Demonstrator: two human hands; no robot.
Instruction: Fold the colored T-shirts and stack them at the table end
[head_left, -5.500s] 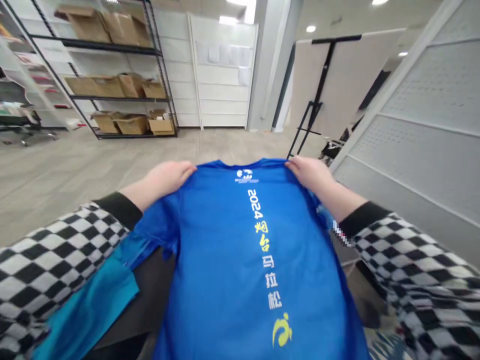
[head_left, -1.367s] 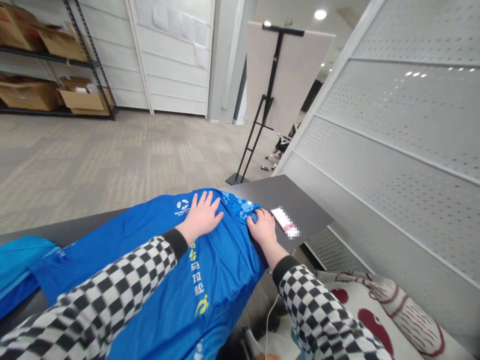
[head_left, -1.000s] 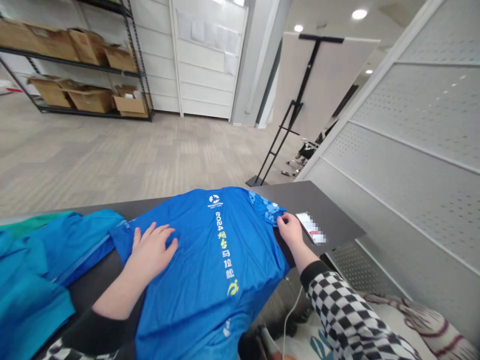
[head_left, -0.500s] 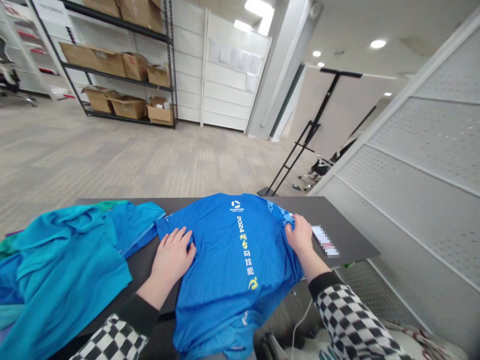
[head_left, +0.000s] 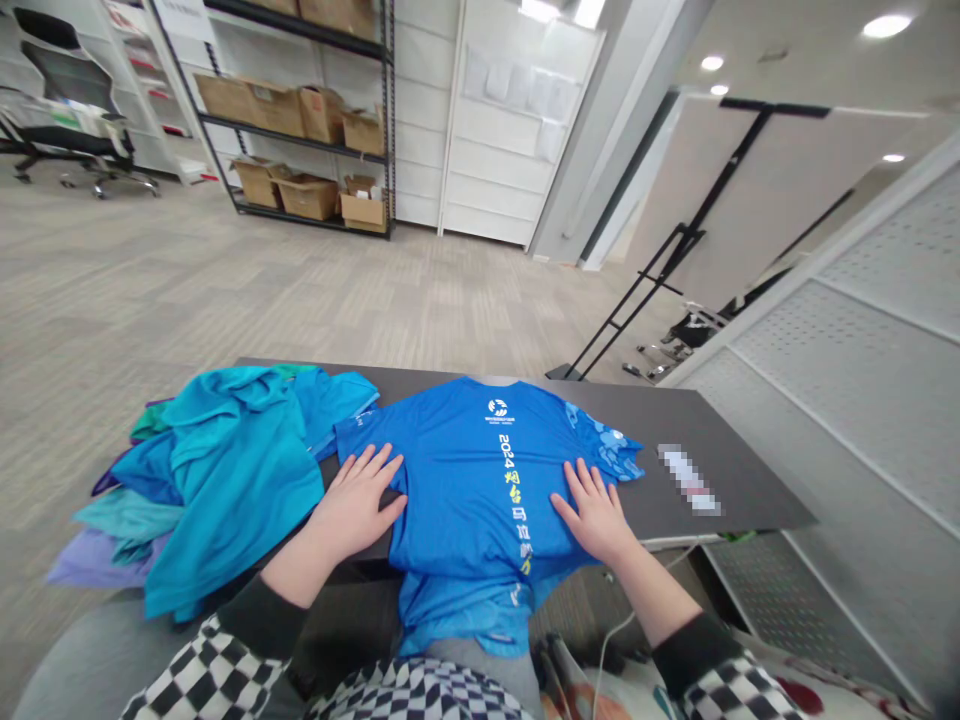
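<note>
A blue T-shirt (head_left: 457,470) with white and yellow print down its middle lies spread over the dark table (head_left: 675,410), collar at the far edge. Its lower part hangs over the near edge toward my lap. My left hand (head_left: 364,500) rests flat by the left sleeve and side seam, fingers apart. On the shirt's right side, below the patterned sleeve, my right hand (head_left: 596,510) lies with fingers spread. Both palms face down on or against the fabric, and neither grasps it. Left of the shirt is a heap of clothes (head_left: 240,460), mostly teal, with blue, green and purple pieces.
A pixelated flat item (head_left: 688,480) lies on the table's right part. A grey perforated partition (head_left: 862,380) runs along the right side. Beyond the table stand a black easel-like stand (head_left: 675,250), shelves with cardboard boxes (head_left: 307,195) and an office chair (head_left: 67,110).
My right hand has moved from the right sleeve down onto the shirt's side, and that sleeve now lies spread out. My left hand stays near the left sleeve. The view has shifted left.
</note>
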